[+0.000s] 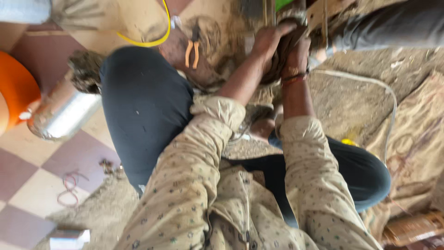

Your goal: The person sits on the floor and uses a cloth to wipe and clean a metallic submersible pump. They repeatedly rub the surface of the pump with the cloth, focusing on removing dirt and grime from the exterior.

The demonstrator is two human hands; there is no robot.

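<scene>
Head view, only one: blurry frame, person sits on the floor, both arms reach up to 12 o'clock. Left hand (268, 41) and right hand (296, 55) are both closed around one dark rag (282, 51), bunched between them and pressed against a dirty metal part at the top edge; what that part is, can't tell. Rag sits at about 12 o'clock, hands touching each other across it. Right wrist carries a band (294, 78) of red and dark threads. Two sleeves, beige with small dots, rolled above the forearms; two knees in dark trousers, one at 9 o'clock of the arms, one at 4 o'clock. One pair of pliers (192, 52) with orange handles lies at 11 o'clock, near the left hand but apart from it. One yellow cable (155, 40) loops at 11 o'clock beyond the pliers. One shiny metal cylinder (64, 113) at 9 o'clock, just beside one orange tub (16, 88) at the left edge. One white hose (370, 83) curves at 2 o'clock over brown sacking. One tangle of red wire (69, 185) on the checkered tiles at 8 o'clock.
</scene>
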